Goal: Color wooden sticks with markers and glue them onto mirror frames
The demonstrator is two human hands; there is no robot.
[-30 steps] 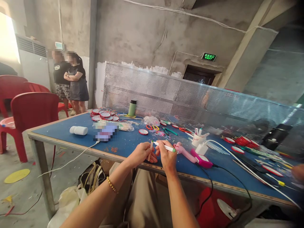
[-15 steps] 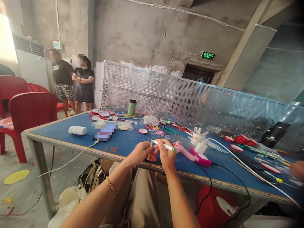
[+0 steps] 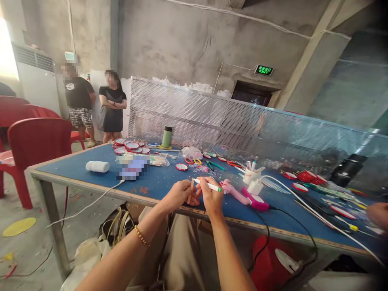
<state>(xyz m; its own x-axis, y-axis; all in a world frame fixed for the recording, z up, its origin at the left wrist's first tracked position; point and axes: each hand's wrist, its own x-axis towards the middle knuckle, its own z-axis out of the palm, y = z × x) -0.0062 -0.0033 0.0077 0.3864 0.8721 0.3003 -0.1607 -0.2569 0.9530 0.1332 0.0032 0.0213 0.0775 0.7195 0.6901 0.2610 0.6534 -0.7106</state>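
Over the table's front edge, my left hand [image 3: 179, 195] is closed on a flat, narrow wooden craft stick [image 3: 191, 190], held nearly upright. My right hand [image 3: 211, 199] grips a white marker pen [image 3: 213, 186] with a green end, like a writing pen. The marker's tip meets or almost meets the upper part of the stick; exact contact is too small to tell. Just right of my right hand lie a pink curved piece [image 3: 236, 193] and a magenta handheld device [image 3: 256, 200] with a black cord.
On the blue table [image 3: 163, 184] are a white bottle [image 3: 97, 166], a blurred-out item with a cable, red-rimmed discs [image 3: 131, 145], a green tumbler [image 3: 167, 136], scissors [image 3: 194, 161], green-handled pliers [image 3: 216, 166] and a cup of markers [image 3: 251, 176]. A perforated metal panel [image 3: 197, 117] stands behind. Another person's hand [image 3: 377, 216] is at right.
The view has shifted slightly. Both hands keep nearly the same pose, marker tip by the stick. In the background, one standing person has moved a little to the right.
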